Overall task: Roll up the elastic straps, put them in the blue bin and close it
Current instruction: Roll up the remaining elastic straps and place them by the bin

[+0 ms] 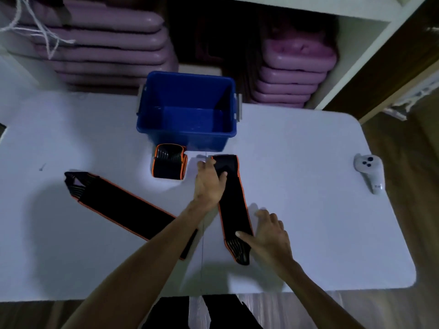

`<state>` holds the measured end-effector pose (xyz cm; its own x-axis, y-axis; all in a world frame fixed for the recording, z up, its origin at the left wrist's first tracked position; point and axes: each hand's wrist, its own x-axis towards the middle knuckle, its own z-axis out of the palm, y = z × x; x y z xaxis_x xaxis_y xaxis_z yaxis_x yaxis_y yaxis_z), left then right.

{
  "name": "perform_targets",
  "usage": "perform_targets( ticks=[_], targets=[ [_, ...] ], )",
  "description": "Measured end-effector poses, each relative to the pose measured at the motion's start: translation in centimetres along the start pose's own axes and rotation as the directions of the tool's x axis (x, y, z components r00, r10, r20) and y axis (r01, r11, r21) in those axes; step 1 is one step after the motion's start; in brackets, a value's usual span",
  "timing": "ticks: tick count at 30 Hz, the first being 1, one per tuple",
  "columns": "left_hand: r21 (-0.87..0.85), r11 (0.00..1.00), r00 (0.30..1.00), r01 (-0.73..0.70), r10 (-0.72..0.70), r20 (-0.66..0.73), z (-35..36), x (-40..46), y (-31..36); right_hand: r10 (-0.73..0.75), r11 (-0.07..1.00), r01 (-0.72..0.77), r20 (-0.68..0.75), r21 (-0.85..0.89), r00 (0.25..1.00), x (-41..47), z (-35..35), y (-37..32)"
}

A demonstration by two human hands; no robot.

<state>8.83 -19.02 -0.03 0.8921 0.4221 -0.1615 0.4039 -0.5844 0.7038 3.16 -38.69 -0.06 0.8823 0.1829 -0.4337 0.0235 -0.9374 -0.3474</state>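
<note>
A black elastic strap with orange edging (234, 205) lies flat and nearly lengthwise in the middle of the white table (308, 210). My left hand (209, 184) presses on its far end, fingers spread over the fabric. My right hand (270, 233) rests on its near end, thumb across the strap. A second flat strap (123, 207) lies diagonally to the left, partly under my left forearm. A rolled strap (169, 161) sits just in front of the blue bin (187, 136), which stands open and empty at the table's far side. No lid is visible.
A white handheld controller (369, 172) lies near the table's right edge. Stacks of purple mats (294, 74) fill the shelves behind the table. A white string (35, 27) hangs at the upper left.
</note>
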Motion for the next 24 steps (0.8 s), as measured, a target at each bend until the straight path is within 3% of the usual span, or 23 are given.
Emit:
perform_targets(
  ticks=[2, 3, 5, 8, 10, 11, 14, 17, 24],
  targets=[
    [0.109, 0.985, 0.987, -0.137, 0.144, -0.066, 0.2, -0.7, 1.0, -0.026, 0.990, 0.022, 0.029, 0.141, 0.999, -0.2, 0.0, 1.0],
    [0.158, 0.952, 0.962, -0.263, 0.271, -0.035, 0.2, -1.6, 1.2, -0.042, 0.978, 0.036, 0.024, 0.206, 0.999, -0.2, -0.1, 1.4],
    [0.154, 0.839, 0.848, -0.522, 0.490, 0.202, 0.3, -5.1, 0.8, -0.065, 0.955, 0.064, -0.006, 0.290, 0.998, 0.0, -0.6, 2.4],
    [0.164, 0.660, 0.632, -0.733, 0.572, 0.523, 0.1, -10.7, -1.4, -0.143, 0.925, 0.143, -0.027, 0.353, 0.989, 0.5, -1.2, 4.1],
    [0.208, 0.511, 0.520, -0.834, 0.602, 0.606, 0.3, -12.5, -2.3, -0.225, 0.911, 0.220, -0.028, 0.348, 0.974, 0.8, -1.5, 4.9],
    [0.225, 0.464, 0.496, -0.857, 0.622, 0.606, 0.4, -13.0, -2.4, -0.245, 0.905, 0.235, -0.017, 0.354, 0.969, 0.9, -1.6, 5.0],
    [0.237, 0.451, 0.504, -0.861, 0.685, 0.526, 0.2, -13.5, -2.1, -0.252, 0.895, 0.223, 0.027, 0.386, 0.967, 1.1, -1.8, 4.9],
    [0.277, 0.430, 0.509, -0.860, 0.670, 0.540, 0.3, -14.4, -2.2, -0.297, 0.890, 0.265, 0.031, 0.372, 0.954, 1.4, -1.6, 4.9],
    [0.353, 0.512, 0.617, -0.783, 0.568, 0.545, 0.5, -16.4, -1.7, -0.584, 0.807, 0.583, -0.017, 0.088, 0.811, 3.0, -1.5, 2.8]
  ],
)
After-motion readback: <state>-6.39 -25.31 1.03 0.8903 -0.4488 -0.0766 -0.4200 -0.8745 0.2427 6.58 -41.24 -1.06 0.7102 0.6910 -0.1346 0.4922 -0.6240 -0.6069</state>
